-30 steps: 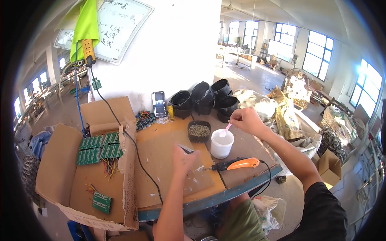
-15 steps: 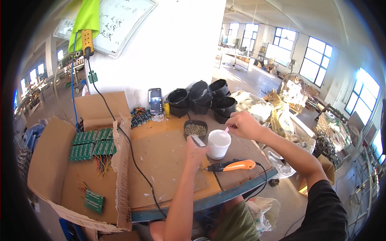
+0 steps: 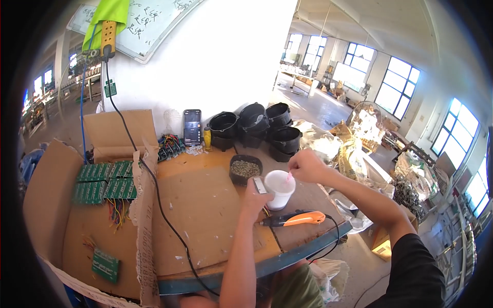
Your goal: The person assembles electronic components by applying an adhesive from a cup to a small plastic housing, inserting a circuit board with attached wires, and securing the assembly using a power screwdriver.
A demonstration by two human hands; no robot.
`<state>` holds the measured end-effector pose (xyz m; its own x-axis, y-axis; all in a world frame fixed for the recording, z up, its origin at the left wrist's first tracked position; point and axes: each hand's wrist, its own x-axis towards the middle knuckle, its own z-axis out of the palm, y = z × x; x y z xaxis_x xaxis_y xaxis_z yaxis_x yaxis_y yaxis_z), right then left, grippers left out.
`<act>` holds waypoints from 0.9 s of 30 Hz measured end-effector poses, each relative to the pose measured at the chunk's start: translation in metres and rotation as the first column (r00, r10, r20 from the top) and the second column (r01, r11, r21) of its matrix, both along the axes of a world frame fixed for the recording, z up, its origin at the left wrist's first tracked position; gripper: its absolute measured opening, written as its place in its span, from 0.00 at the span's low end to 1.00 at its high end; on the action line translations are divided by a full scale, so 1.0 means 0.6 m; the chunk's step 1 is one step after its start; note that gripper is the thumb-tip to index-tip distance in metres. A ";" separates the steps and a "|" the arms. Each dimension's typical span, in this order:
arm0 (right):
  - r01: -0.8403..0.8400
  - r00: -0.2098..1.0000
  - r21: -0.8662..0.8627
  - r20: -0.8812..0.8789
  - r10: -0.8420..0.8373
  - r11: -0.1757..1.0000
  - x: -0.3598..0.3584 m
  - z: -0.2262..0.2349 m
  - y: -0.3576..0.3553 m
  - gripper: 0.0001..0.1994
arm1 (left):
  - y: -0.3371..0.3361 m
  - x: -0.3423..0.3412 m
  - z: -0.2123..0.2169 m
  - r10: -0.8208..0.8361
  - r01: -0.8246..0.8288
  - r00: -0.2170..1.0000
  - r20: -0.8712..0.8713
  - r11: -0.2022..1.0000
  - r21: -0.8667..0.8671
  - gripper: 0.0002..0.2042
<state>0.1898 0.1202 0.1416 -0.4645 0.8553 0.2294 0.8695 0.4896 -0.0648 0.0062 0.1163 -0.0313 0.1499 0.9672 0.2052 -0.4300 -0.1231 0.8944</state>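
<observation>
My two hands are apart, each closed on something, at either side of a white tub (image 3: 279,199) on the bench. My left hand (image 3: 254,201) grips a small pale-faced part (image 3: 259,185) just left of the rim; whether it touches the tub I cannot tell. My right hand (image 3: 306,167) pinches a pink stick (image 3: 289,176), its lower end at the tub's mouth; how deep it reaches is unclear. Good practice, as I judge it: a light fingertip pinch, a slow lift past the rim, and the part held level and close, so that anything shed falls inside. My left wrist should clear the orange-and-black tool (image 3: 304,218), whose tip points toward it, and my knuckles the black tray (image 3: 240,179) of grains behind.
</observation>
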 end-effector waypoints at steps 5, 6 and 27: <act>0.064 0.893 -0.112 -0.437 -0.107 0.992 0.074 0.041 -0.036 0.09 | -0.028 -0.021 0.045 0.057 -0.057 0.998 0.009 0.998 0.029 0.28; 0.060 0.842 -0.193 -0.517 -0.153 0.979 0.082 0.033 -0.039 0.09 | -0.032 -0.027 0.050 0.138 -0.137 0.990 -0.001 0.990 0.027 0.29; -0.621 -0.251 -0.370 -0.742 -0.622 0.692 -0.030 -0.137 -0.238 0.09 | -0.282 -0.097 0.176 0.210 -0.114 0.909 -0.360 0.956 0.269 0.39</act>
